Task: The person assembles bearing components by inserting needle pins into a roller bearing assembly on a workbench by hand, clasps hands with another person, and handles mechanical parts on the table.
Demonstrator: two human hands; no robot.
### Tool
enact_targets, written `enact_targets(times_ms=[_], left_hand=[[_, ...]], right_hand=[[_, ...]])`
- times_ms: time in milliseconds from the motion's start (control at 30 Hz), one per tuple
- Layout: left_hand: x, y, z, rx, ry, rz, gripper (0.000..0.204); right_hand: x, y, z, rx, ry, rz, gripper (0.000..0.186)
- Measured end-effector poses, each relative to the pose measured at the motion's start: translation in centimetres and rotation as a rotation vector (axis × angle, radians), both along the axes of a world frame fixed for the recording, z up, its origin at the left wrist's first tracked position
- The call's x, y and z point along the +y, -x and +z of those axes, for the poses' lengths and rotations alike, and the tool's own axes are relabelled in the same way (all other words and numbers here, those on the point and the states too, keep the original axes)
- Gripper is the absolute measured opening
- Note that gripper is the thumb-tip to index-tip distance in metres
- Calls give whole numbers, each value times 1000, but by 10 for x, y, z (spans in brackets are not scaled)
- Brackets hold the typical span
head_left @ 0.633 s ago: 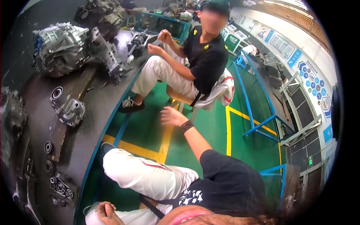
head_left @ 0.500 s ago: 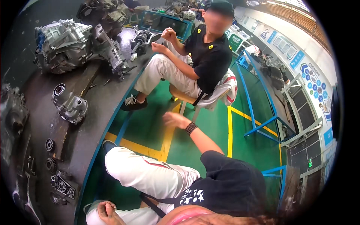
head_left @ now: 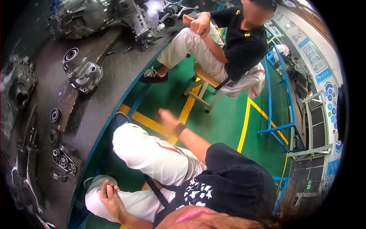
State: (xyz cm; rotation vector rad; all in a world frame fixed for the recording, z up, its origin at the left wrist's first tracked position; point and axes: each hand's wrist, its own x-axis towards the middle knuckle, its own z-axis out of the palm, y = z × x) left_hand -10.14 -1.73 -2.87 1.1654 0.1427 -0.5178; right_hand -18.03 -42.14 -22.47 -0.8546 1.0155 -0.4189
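My left hand (head_left: 110, 196) is raised over my left knee, palm turned up. Its thumb and fingers are pressed together around a tiny dark thing too small to name. Beyond my right thigh, my right hand (head_left: 167, 120) hangs in the air over the green floor, smeared by motion, so its fingers cannot be made out. A dark beaded bracelet (head_left: 178, 129) circles that wrist. Neither hand touches the workbench (head_left: 110, 82). Nearest the left hand on the bench lies a small metal assembly with round parts (head_left: 65, 164).
Two gear rings (head_left: 54, 138), a metal housing (head_left: 84, 74) on a wooden board, and a large gearbox (head_left: 82, 17) sit on the bench. A co-worker (head_left: 240, 45) in a black shirt sits on a stool (head_left: 206, 76) ahead. Blue-framed tables (head_left: 280, 95) stand at right.
The view has tilted, shifting bench and co-worker up and right. My left hand shows higher, fingers still pinched. My right hand has swung toward the bench. The co-worker's hands have come together.
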Motion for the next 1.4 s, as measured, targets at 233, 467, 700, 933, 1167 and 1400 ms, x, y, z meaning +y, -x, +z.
enact_targets(times_ms=[233, 467, 700, 933, 1167, 1400], left_hand=[[17, 2, -2, -18, 65, -19, 26], [23, -1, -5, -41, 45, -16, 26], [18, -1, -2, -25, 100, -6, 26], [26, 0, -9, -21, 101, 10, 27], [23, -1, -5, -28, 78, 7, 27], [20, -3, -8, -13, 106, 13, 25]], right_hand=[[-226, 16, 149, -894, -270, -340, 47], [-247, -33, 191, -1100, -282, -45, 42], [-247, -33, 212, -1183, -322, -114, 41], [-264, -32, 206, -988, -161, -186, 44], [-259, -29, 202, -1029, -314, -89, 48], [-257, -25, 184, -1068, -263, -133, 48]])
